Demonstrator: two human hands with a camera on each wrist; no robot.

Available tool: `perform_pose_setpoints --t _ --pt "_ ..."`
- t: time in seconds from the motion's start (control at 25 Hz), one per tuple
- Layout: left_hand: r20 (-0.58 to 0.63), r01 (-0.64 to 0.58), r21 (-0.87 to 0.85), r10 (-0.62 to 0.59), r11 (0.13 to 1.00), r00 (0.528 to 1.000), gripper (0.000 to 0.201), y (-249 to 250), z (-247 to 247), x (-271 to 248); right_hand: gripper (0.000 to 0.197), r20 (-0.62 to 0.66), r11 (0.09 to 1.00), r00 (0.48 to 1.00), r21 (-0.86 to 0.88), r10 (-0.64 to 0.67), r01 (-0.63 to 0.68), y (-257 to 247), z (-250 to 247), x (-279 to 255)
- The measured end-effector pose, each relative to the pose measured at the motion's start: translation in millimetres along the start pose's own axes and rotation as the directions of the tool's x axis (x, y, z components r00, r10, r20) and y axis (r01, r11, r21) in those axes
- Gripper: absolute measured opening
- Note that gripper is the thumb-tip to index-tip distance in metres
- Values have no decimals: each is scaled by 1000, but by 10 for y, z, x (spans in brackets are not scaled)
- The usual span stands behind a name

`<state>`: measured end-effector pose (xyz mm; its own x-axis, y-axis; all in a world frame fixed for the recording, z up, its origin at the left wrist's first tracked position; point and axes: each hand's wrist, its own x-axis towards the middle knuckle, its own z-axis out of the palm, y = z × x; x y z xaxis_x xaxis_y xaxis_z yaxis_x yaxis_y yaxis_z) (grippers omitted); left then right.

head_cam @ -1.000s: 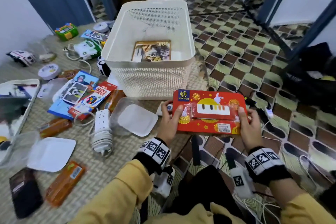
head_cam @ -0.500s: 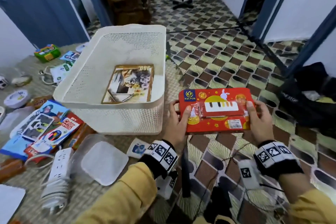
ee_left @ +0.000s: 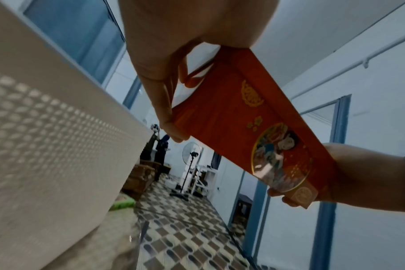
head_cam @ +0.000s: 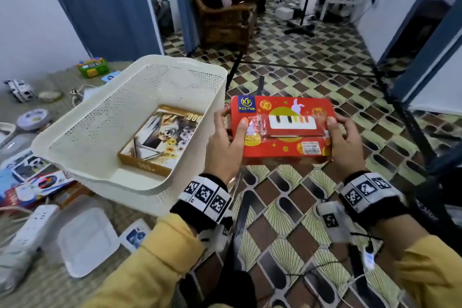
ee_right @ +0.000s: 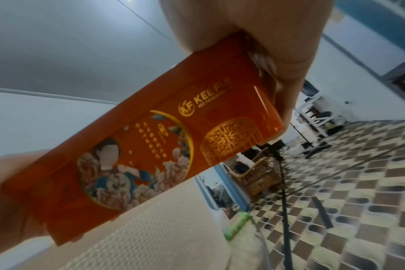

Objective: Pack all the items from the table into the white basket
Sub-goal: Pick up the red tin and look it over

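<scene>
A flat red box with a piano picture is held in the air just right of the white basket. My left hand grips its left end, thumb on top. My right hand grips its right end the same way. The left wrist view shows the red box's underside beside the basket wall. In the right wrist view the box's printed underside fills the middle. A brown picture box lies flat inside the basket.
Left of the basket the table holds a power strip, a white lid, colourful packs, a green toy and a white toy car. The patterned floor lies to the right, with a wooden armchair behind.
Both hands have lifted the red box and carried it up level with the basket's rim. The head view has tilted up, showing more of the room.
</scene>
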<state>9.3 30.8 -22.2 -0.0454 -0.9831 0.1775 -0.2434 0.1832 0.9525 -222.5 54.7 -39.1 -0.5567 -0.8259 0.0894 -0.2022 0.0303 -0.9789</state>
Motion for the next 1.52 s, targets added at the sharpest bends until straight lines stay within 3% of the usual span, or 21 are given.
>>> perform_pose_setpoints --t 0.32,0.4,0.56,0.72,0.96,1.08,1.2,1.28,1.4,1.52 --pt "-283 28 147 15 989 959 28 437 -533 891 35 228 982 955 71 -188 176 -712 1051 1060" --pt "-377 60 157 3 986 926 31 427 -764 1126 35 290 971 927 76 -238 226 -897 1460 1284" --pt "-548 151 101 -72 983 833 57 336 -1209 1455 36 439 937 831 94 -342 337 -1254 2316 1595" --pt "-632 264 48 -175 963 755 75 204 -1582 1581 33 606 912 705 89 -369 401 -1449 3022 1717" --pt "-701 381 13 -264 924 663 99 -111 -1991 1580 35 844 879 463 21 -271 476 -1565 3786 1714" --pt "-721 449 -35 -333 893 607 88 -280 -2023 1454 35 927 904 327 28 -183 427 -1474 4032 1675" --pt "-729 485 -97 -393 869 560 50 -437 -1995 1344 50 987 895 146 -11 -61 445 -1315 4238 1720" --pt "-703 522 -164 -470 837 533 36 -537 -1928 1302 52 999 884 38 -46 32 465 -1178 4356 1755" --pt "-660 603 -235 -580 763 477 38 -709 -1802 1295 53 991 864 -59 -72 117 497 -934 4501 1796" --pt "-602 696 -297 -694 654 395 47 -912 -1698 1328 60 980 840 -89 -103 177 533 -679 4641 1796"
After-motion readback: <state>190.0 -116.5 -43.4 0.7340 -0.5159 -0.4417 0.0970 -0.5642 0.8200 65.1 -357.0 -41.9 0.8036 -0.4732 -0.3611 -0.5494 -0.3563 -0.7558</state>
